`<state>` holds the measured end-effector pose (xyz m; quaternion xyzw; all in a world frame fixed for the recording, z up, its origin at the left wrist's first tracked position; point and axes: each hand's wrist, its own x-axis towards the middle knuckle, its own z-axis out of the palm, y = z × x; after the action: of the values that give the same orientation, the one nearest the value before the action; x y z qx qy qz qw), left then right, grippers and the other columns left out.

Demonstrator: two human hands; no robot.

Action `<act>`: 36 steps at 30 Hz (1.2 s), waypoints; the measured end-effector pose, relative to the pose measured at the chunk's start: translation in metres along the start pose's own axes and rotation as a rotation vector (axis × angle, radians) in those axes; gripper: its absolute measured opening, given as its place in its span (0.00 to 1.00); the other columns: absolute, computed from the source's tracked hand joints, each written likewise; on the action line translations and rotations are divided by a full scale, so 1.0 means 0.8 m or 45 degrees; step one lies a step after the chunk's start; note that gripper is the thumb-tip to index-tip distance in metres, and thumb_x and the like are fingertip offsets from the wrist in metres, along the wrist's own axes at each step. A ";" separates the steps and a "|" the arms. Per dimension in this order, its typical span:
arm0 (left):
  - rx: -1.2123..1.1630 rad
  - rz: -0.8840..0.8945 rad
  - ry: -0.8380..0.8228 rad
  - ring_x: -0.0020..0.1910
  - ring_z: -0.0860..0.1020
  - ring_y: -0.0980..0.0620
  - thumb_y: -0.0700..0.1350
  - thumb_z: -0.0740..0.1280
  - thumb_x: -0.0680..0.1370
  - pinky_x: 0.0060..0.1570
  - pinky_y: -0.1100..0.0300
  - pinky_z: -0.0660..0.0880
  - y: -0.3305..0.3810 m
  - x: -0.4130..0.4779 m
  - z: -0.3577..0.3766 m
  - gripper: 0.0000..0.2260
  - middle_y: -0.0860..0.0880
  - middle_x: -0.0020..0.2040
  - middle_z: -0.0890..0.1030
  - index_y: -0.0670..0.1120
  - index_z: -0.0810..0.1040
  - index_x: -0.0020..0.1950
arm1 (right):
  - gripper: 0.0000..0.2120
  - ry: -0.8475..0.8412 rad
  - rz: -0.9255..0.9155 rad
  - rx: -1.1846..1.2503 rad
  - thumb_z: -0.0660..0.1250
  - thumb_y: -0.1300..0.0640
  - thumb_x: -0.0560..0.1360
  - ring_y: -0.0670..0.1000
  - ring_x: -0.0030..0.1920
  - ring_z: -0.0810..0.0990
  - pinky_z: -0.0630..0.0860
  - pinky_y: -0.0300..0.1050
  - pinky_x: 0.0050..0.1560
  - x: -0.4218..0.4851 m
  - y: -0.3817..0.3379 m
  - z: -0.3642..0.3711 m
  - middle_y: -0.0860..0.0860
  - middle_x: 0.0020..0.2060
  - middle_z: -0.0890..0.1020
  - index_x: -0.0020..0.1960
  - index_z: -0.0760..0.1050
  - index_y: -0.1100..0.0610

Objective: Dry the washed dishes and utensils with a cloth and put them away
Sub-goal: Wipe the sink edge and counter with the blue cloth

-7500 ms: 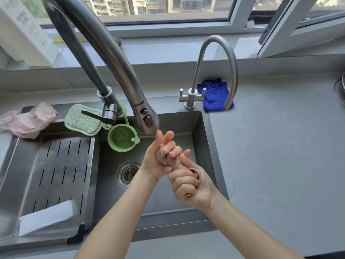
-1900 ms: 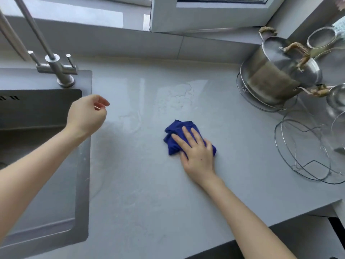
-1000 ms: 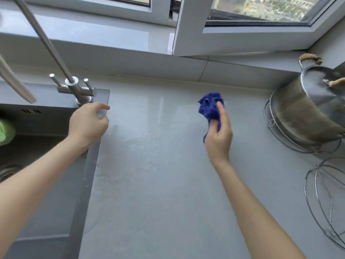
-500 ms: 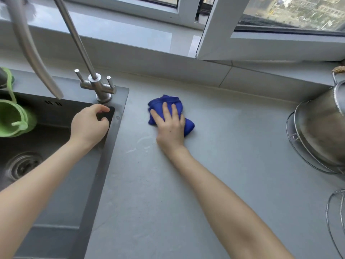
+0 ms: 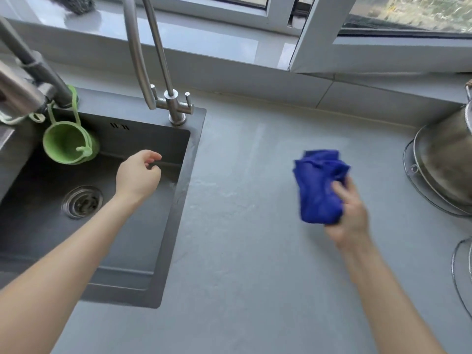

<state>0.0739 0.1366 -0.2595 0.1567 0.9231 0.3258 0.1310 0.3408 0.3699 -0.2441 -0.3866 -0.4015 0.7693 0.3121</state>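
Note:
My right hand grips a bunched blue cloth just above the grey counter, right of centre; the hand and cloth are blurred. My left hand hovers over the right side of the dark sink, fingers loosely curled and holding nothing. A steel pot sits on a wire stand at the right edge, only partly in view.
A slim tap stands at the sink's back right corner and a larger faucet at the left. A green strainer cup hangs inside the sink above the drain. A wire rack and an open window frame lie to the right.
My right hand has carried the blue cloth from beside the slim tap rightward across the counter and bunched it in its grip. My left hand has moved off the sink's corner to over the basin.

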 end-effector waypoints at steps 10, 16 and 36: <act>0.014 0.086 -0.082 0.56 0.77 0.45 0.36 0.62 0.74 0.53 0.57 0.69 -0.035 -0.015 -0.001 0.14 0.45 0.58 0.80 0.45 0.79 0.58 | 0.34 0.247 -0.099 -2.341 0.58 0.34 0.75 0.58 0.77 0.49 0.51 0.60 0.72 0.038 0.013 -0.126 0.56 0.78 0.49 0.77 0.51 0.41; 0.000 0.102 -0.105 0.56 0.77 0.46 0.36 0.62 0.74 0.54 0.58 0.69 -0.055 -0.021 -0.009 0.15 0.45 0.57 0.80 0.45 0.79 0.58 | 0.33 0.262 -0.253 -2.391 0.58 0.39 0.77 0.65 0.75 0.50 0.51 0.60 0.73 0.035 0.088 -0.006 0.61 0.77 0.49 0.78 0.52 0.45; -0.023 0.186 -0.165 0.54 0.78 0.47 0.36 0.61 0.73 0.53 0.58 0.71 -0.119 -0.062 -0.078 0.14 0.46 0.55 0.81 0.45 0.79 0.56 | 0.28 0.765 -0.405 -1.658 0.54 0.59 0.73 0.61 0.70 0.68 0.66 0.51 0.65 -0.160 0.089 -0.053 0.56 0.75 0.62 0.73 0.67 0.53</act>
<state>0.0787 0.0127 -0.2665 0.2432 0.8958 0.3321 0.1678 0.4298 0.2503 -0.2771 -0.6250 -0.7256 0.1809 0.2237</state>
